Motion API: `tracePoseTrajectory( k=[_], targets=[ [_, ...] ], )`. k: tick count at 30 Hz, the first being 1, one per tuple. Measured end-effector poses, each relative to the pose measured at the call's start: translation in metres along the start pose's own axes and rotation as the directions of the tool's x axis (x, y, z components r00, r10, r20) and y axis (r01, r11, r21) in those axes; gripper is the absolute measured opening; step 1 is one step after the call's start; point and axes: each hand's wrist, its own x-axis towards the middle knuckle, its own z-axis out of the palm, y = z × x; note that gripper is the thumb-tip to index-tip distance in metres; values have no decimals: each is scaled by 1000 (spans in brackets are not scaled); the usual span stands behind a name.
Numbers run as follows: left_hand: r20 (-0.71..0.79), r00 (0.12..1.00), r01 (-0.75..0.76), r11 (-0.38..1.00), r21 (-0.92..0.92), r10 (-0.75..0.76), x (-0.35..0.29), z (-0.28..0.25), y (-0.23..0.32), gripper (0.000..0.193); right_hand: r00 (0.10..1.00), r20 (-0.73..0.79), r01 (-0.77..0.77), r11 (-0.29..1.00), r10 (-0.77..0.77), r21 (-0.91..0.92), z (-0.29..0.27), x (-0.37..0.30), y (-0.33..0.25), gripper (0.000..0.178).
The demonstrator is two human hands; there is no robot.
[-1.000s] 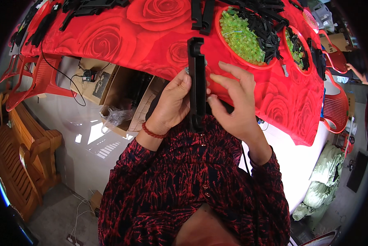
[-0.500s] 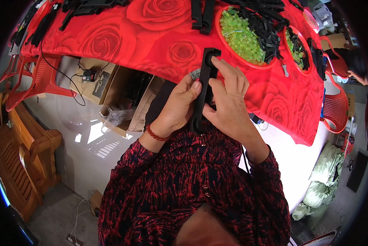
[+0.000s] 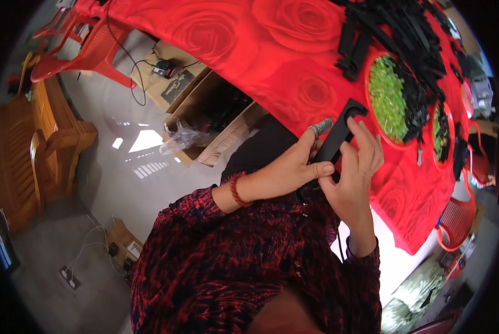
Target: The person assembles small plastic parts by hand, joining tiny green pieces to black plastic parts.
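A long black plastic bar (image 3: 334,139) with rounded recesses at its ends lies tilted between my two hands, over the near edge of the table. My left hand (image 3: 285,170) grips its left side, the thumb across the front. A grey, speckled cover (image 3: 321,127) sits on a left fingertip. With closed, bent fingers my right hand (image 3: 354,178) holds the bar from the right, one fingertip pressing at the upper recess. The lower end is partly hidden by my hands. Beyond them, a red-rimmed tray (image 3: 392,146) holds small green pieces (image 3: 387,100) and black pieces (image 3: 416,114).
More black bars (image 3: 394,33) are heaped on the red rose-patterned tablecloth (image 3: 310,92). A smaller red tray (image 3: 452,133) stands at the right. Left of me are an open cardboard box (image 3: 227,139), a red plastic chair (image 3: 93,53) and a wooden bench (image 3: 26,150).
The view has swung left, so the table and trays appear further right and lower. Both hands still hold the black bar, which now leans more to the right.
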Motion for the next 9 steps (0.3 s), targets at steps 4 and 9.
tracePoseTrajectory(
  k=[4, 9],
  targets=[
    [-198, 980, 12, 998, -64, -25, -16, -20, 18, 77, 975, 203, 34, 960, -93, 277, -5, 19, 0, 67],
    [-550, 834, 3, 998, -68, -40, -74, -87, 51, 73, 993, 115, -19, 939, -22, 345, 5, 24, 21, 68]
  ],
)
